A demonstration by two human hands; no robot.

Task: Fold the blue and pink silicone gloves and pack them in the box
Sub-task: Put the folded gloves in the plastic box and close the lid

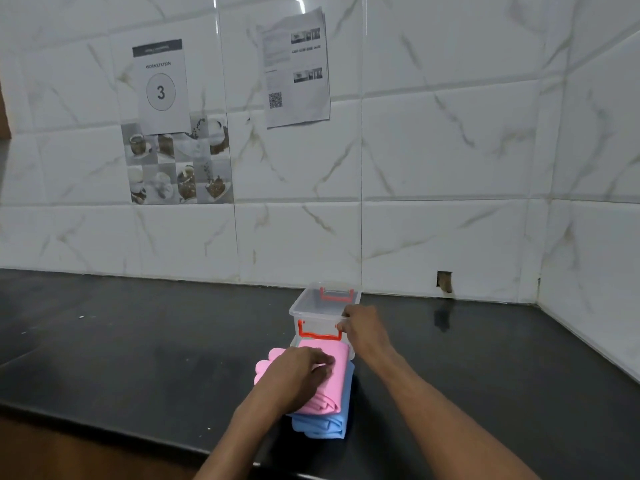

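A folded pink silicone glove point(334, 379) lies on top of a folded blue glove point(329, 426) on the black counter, just in front of a clear plastic box point(311, 308) with orange latches. The pink glove's fingertips stick out to the left. My left hand point(301, 375) rests on the pink glove, fingers bent over its top. My right hand point(363, 323) grips the near right corner of the box rim. The box stands open, and its inside looks empty.
The black counter point(138, 341) runs left and right, with its front edge near the bottom. A white tiled wall stands close behind the box and turns a corner at the right. Papers are taped on the wall.
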